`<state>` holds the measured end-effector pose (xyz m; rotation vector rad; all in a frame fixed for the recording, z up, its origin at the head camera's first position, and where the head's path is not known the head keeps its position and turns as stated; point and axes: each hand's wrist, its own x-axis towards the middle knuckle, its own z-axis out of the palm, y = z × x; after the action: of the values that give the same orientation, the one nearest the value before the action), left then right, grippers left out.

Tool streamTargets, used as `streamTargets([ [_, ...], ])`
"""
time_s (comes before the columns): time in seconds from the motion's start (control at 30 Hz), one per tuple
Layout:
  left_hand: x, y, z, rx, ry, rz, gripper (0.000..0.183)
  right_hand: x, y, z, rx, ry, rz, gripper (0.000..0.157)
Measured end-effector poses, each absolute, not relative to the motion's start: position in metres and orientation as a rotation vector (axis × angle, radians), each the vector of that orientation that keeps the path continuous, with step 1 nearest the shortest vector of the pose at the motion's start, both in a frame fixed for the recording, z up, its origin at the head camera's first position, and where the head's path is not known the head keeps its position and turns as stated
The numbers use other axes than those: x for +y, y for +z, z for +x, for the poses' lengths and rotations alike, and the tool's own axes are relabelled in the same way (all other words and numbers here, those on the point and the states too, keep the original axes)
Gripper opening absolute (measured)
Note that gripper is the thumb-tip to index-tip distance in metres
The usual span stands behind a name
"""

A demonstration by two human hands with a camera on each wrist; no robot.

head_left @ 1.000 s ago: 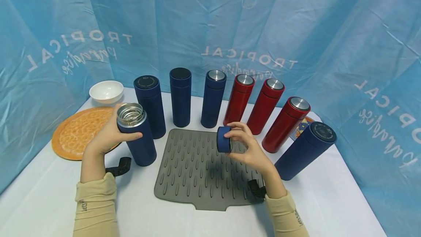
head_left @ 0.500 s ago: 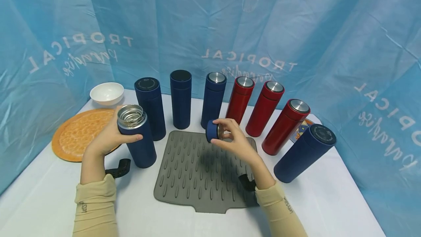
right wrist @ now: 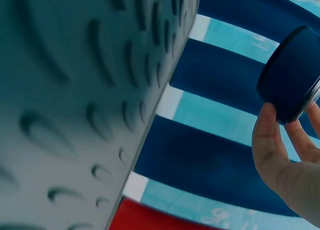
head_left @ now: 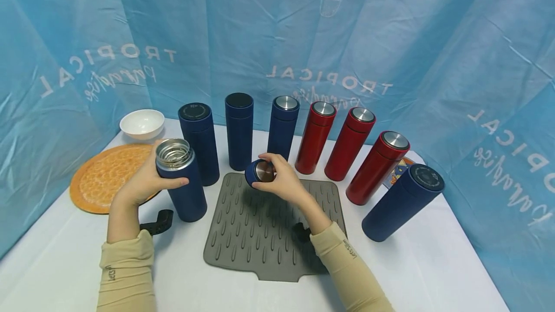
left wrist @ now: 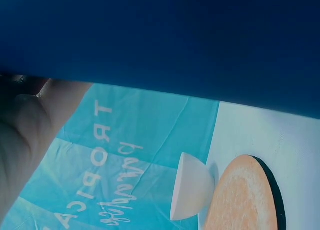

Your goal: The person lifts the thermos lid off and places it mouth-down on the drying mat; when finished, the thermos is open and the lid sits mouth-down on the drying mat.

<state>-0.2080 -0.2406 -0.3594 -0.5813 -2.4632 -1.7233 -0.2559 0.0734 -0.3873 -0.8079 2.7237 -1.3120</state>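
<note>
I had the left hand [head_left: 148, 177] gripping the open blue bottle [head_left: 185, 194], near-upright, mouth [head_left: 173, 150] up, right hand [head_left: 283, 181] pinching the blue lid [head_left: 251, 175] over the grey mat [head_left: 256, 240], right of the bottle, apart.

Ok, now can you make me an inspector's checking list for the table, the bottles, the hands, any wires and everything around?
Surface: white table with a ridged grey mat on it.
Job's things: open blue bottle, mouth up; blue lid, off the bottle.
Clutter: four capped blue bottles, three capped red bottles, white bowl, round orange board, and a patterned item partly hidden at the right.
Hands: left hand grips the open bottle; right hand holds the lid above the mat.
Cables: nothing seen.
Surroundings: blue curtain with white, mirror-reversed "TROPICAL" lettering.
</note>
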Motion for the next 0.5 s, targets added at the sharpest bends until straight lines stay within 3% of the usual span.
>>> streamTargets([
  [0.5,-0.241,-0.360,-0.208,-2.474,-1.698,-0.592,0.088,0.036,-0.398,-0.273,2.775,-1.074,-0.683,0.068],
])
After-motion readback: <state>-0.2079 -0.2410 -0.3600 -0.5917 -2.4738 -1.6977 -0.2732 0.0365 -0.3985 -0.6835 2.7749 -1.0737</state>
